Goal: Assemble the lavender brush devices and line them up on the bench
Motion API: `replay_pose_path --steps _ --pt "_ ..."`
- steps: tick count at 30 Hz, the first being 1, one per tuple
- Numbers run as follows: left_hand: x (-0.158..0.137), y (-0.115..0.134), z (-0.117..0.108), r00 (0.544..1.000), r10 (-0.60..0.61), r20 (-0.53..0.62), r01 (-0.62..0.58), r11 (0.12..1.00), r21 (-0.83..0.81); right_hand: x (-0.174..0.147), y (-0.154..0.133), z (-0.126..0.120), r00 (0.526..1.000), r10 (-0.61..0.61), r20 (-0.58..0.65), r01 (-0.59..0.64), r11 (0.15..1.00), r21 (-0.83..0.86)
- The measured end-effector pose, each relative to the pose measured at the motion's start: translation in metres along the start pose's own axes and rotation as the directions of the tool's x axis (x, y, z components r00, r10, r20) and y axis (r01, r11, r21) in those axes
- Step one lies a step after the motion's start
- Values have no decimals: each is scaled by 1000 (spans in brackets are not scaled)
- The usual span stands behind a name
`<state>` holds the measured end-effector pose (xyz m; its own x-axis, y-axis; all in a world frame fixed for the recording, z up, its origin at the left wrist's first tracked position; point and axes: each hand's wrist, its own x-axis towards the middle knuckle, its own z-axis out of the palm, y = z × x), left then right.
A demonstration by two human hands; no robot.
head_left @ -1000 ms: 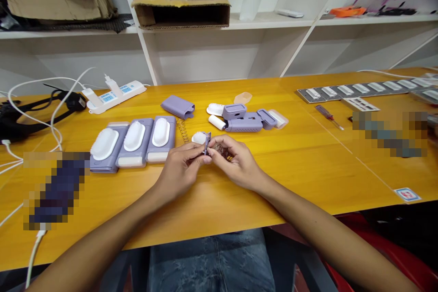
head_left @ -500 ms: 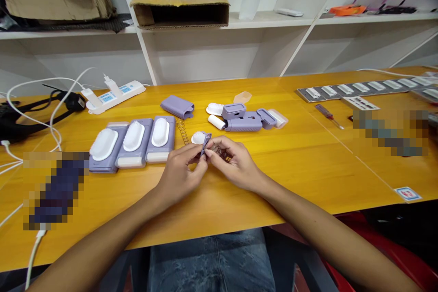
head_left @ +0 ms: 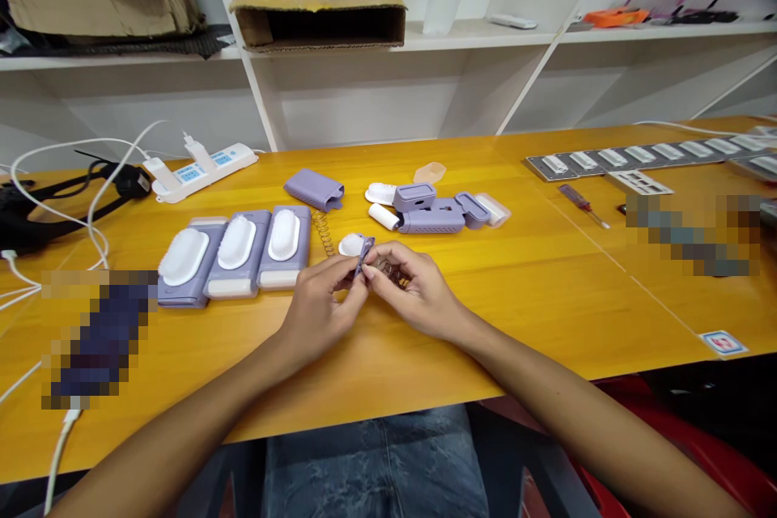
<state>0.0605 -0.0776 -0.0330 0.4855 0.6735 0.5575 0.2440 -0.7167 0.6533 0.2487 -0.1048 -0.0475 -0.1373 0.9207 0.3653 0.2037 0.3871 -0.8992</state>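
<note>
My left hand [head_left: 321, 307] pinches a small purple plastic part [head_left: 367, 245], and the fingertips of my right hand [head_left: 422, 291] meet it from the other side. A metal coil spring [head_left: 394, 272] sits under the curled fingers of my right hand; where its end meets the purple part is hidden. Just behind the fingers lies a white bristled brush head [head_left: 350, 244]. To the left stand three purple cases with white oval brush heads [head_left: 284, 235] on top. Another coil spring [head_left: 324, 233] rests near an open purple shell [head_left: 314, 189].
Behind my hands lie loose purple housings [head_left: 432, 216], a white roller [head_left: 384, 216] and a clear cap [head_left: 430, 172]. A screwdriver [head_left: 583, 205] and a grey strip of white pieces [head_left: 640, 155] are at right. A power strip [head_left: 206, 171] with cables stands at left, below shelves.
</note>
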Motion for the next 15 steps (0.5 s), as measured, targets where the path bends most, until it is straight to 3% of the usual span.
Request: replay_pose_path --steps 8,15 --pt "-2 -4 4 993 98 -67 -93 993 71 -1 0 3 997 -76 -27 74 996 -55" --pt "-4 -6 3 991 108 -83 -97 988 123 -3 0 6 988 -151 -40 146 983 -109"
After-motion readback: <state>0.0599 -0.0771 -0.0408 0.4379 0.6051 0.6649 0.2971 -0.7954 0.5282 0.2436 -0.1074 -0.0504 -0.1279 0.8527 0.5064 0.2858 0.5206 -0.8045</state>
